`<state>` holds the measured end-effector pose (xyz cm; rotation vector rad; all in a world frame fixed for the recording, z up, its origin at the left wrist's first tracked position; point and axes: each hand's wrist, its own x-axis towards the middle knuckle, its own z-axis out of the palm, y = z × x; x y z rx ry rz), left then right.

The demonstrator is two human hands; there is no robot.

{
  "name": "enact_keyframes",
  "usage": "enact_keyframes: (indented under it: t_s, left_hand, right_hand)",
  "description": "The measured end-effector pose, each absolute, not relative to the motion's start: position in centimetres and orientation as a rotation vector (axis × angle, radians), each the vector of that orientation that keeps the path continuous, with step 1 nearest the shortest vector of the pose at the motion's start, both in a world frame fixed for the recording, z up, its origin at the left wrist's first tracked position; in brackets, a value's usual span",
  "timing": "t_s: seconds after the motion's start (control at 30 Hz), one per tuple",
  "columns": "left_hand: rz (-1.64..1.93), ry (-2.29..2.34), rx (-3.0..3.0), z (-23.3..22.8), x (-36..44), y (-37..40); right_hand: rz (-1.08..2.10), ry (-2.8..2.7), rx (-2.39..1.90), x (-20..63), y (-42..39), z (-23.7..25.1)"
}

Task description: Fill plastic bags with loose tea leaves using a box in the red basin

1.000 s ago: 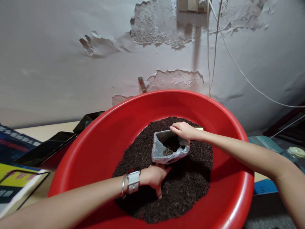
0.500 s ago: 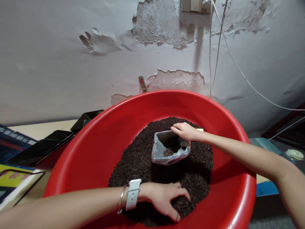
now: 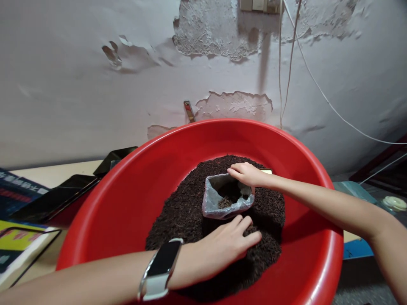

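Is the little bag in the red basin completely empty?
No, the bag held open by the right hand already has some dark leaves inside.

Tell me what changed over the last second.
The left hand slid from the near edge of the dark loose tea pile up to just below the small grey plastic bag, palm down. The right hand kept pinching the bag's rim; the round red plastic basin stayed put.

Pale counter (image 3: pixel 60 173) runs along the wall, left-centre of frame. On it: big red basin (image 3: pixel 133 195) filling centre & bottom; black trays (image 3: pixel 54 197) mid-left, touching basin's left side; printed booklets (image 3: pixel 19 241) at lower-left edge.
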<state>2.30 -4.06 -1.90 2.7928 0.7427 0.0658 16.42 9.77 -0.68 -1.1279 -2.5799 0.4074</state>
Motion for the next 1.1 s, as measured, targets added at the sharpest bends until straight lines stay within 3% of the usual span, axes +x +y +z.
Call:
enact_keyframes:
  t_s: [0.17, 0.4, 0.63, 0.77, 1.1]
  left_hand:
    - [0.402, 1.086, 2.804, -0.7, 1.4, -1.2]
    - [0.424, 1.139, 2.860, 0.2, 1.3, -0.8]
    - [-0.217, 0.321, 2.767, -1.2, 2.3, -4.6]
    - [-0.400, 0.379, 2.553, -3.3, 1.7, -4.7]
    - [-0.380, 0.412, 2.498, -6.5, 1.3, -4.6]
  right_hand:
    - [0.404, -2.579, -1.133, 16.4, 9.8, -0.8]
    - [0.376, -2.595, -1.128, 16.4, 9.9, -0.9]
    - [0.400, -2.592, -1.145, 16.5, 9.9, -0.8]
    - [0.397, -2.597, -1.149, 16.4, 10.0, -0.8]
    - [0.392, -2.597, -1.136, 16.4, 9.7, -0.7]
